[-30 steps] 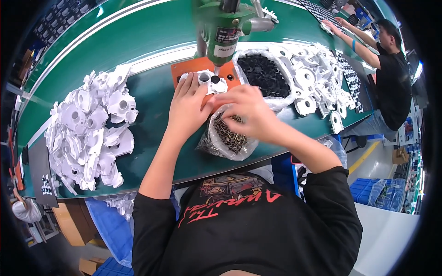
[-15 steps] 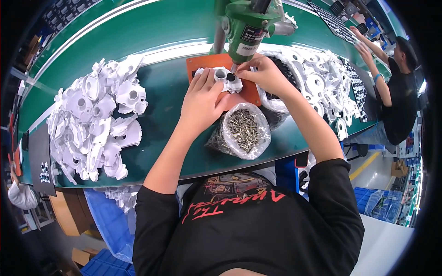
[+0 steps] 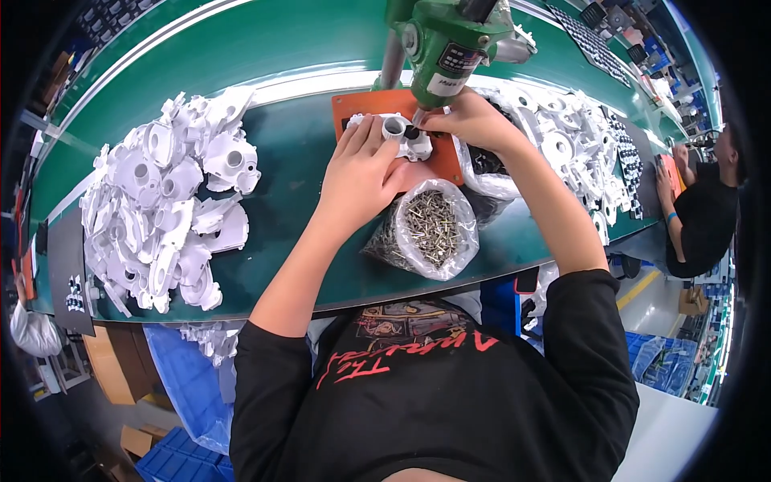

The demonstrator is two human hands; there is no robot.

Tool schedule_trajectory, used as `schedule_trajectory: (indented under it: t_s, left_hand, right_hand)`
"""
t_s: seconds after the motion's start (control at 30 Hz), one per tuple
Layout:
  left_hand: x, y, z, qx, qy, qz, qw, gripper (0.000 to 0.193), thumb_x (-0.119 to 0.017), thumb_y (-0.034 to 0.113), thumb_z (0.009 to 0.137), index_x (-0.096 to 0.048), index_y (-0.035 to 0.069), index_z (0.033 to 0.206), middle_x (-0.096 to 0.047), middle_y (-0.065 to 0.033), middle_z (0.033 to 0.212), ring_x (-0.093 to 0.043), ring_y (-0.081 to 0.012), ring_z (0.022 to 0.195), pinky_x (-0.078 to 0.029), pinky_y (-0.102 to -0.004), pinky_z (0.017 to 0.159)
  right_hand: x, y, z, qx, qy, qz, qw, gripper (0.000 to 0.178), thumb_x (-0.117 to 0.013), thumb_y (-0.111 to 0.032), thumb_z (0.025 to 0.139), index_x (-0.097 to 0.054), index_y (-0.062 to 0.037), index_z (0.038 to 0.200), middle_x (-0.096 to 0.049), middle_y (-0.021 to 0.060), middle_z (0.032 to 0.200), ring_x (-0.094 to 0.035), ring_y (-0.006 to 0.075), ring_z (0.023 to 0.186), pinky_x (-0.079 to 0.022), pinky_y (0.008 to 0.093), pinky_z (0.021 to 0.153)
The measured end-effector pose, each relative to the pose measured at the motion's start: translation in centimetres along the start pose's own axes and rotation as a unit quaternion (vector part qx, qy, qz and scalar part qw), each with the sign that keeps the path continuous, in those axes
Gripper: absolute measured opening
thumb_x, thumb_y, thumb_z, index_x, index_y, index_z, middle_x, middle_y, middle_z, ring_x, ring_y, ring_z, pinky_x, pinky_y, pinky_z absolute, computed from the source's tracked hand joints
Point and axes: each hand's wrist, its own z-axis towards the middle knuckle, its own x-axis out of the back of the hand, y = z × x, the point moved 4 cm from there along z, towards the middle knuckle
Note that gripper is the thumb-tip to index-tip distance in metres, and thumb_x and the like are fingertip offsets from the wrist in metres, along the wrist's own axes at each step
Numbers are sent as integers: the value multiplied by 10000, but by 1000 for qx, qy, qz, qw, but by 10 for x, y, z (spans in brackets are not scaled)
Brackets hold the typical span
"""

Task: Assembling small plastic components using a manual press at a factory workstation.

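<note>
Nearest: clear plastic bag (image 3: 462,263), crinkled, mouth flared wide, full of slender metal fasteners (image 3: 434,229), dull silver to brassy. Just beyond it, an orange plate (image 3: 446,166), flat and angular, on the smooth dark green surface (image 3: 289,153). White part (image 3: 418,148) rests on the plate: rigid, plastic-looking, irregular outline, with a raised round collar and a dark round piece beside it. Loose heap of similar white mouldings (image 3: 161,201) to the left; another white heap (image 3: 558,149) to the right, past a bag of black pieces (image 3: 487,161). Green machine head (image 3: 450,56), hard-cased and rounded, overhangs the plate.

Against one second ago: right hand (image 3: 474,124) is off the fasteners, where it was a blur, and up at the part. Left hand (image 3: 363,175) keeps its place. Farther off, a co-worker (image 3: 711,221) now has both hands lower, by an orange-red object (half a second ago they were raised).

White part lies under the left hand's fingertips, long fingers straight and side by side, thumb spread, pressing rather than gripping. Right hand is at the part's right end, below the machine, thumb and fingers drawn close together; whether they have hold of anything, cannot tell.
</note>
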Motion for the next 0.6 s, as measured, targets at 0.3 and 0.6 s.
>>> schedule_trajectory:
  t_s: [0.3, 0.6]
  left_hand:
    - [-2, 4, 4, -4, -3, -5, 1000, 281, -659, 216, 776, -579, 6, 944, -550, -267, 1218, -494, -411, 1193, -368, -486, 1036]
    - [3, 5, 2, 16, -23, 5, 1000, 249, -664, 188, 800, -584, -4, 936, -537, -246, 1256, -475, -398, 1217, -358, -479, 1041]
  right_hand:
    - [8, -8, 2, -29, -35, -87, 995, 270, -694, 6, 741, -615, 0, 999, -672, 83, 912, -628, 164, 884, -502, 308, 807]
    - [2, 22, 22, 12, -21, -100, 995, 255, -715, 19, 743, -616, -12, 976, -665, 57, 903, -607, 143, 897, -475, 285, 861]
